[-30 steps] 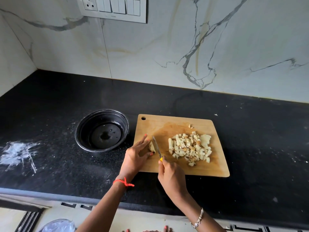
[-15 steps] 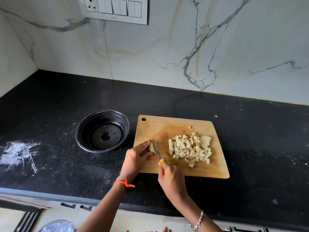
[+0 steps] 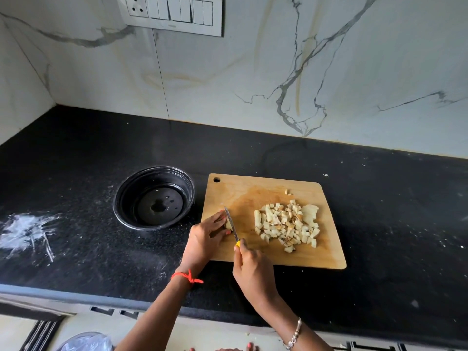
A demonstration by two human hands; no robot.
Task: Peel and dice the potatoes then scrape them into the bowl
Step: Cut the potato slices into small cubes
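1. The left hand [image 3: 207,236] has its fingers bent over a small potato piece [image 3: 228,225] and pins it to the cutting board [image 3: 253,188]. Only a pale sliver of the piece shows at the fingertips.
2. The right hand [image 3: 253,272] is closed round the yellow handle of a knife [image 3: 231,228]. The blade runs away from that hand and lies right against the left fingertips.
3. Handling, as a judgement: the piece is light, firm and wet-cut, so it is likely to be slippery and to skid or roll under the blade. It looks too small for a side grip, so it is best held from above with the fingertips tucked back from the edge.
4. The diced potato [image 3: 286,226] is heaped on the board to the right of both hands, apart from the knife. The cubes are loose and light. They should slide easily, so a flat scrape suits them better than picking them up.
5. The black bowl [image 3: 154,196] stands on the dark surface [image 3: 76,173] to the left of the left hand, just beside the board's left edge. No potato shows in it.
6. Writing: no brand or label is visible on the knife, board or bowl. The switch plate [image 3: 172,13] on the wall beyond the hands bears a tiny mark that is too small to read.
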